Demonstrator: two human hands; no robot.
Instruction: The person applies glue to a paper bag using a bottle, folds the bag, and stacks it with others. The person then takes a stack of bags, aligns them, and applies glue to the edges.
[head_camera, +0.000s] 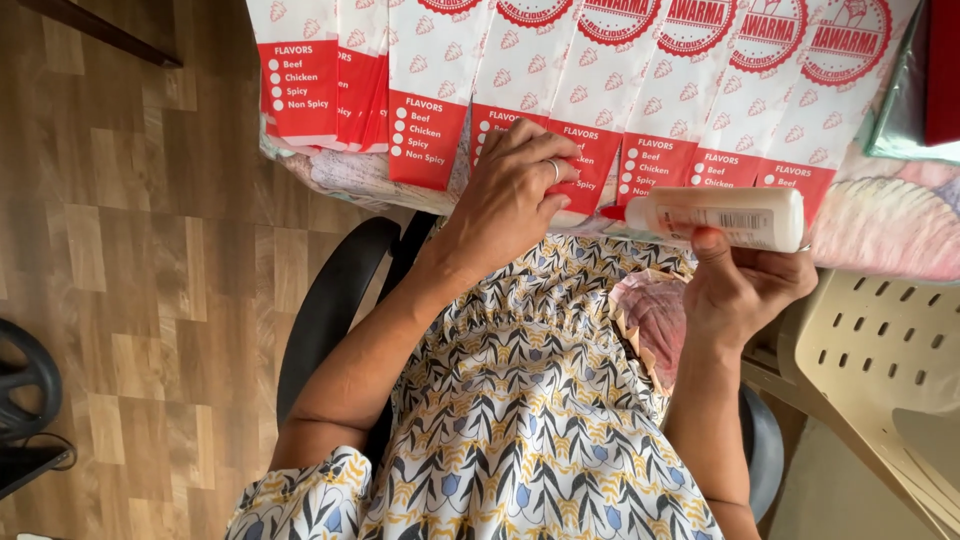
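A row of overlapping red-and-white paper bags (520, 70) lies along the table edge in front of me. My left hand (515, 190), with a ring on one finger, presses on the red lower end of one bag (580, 150) near the middle of the row. My right hand (745, 285) holds a white glue bottle (725, 215) sideways, its red tip (612, 212) pointing left toward the end of that bag, just beside my left fingers.
A patterned cloth (890, 225) covers the table under the bags. A beige perforated plastic chair (880, 350) stands at the right. I sit on a black chair (335, 300) over a wood-pattern floor (140, 300). A dark wheel-like object (25, 385) is at the left edge.
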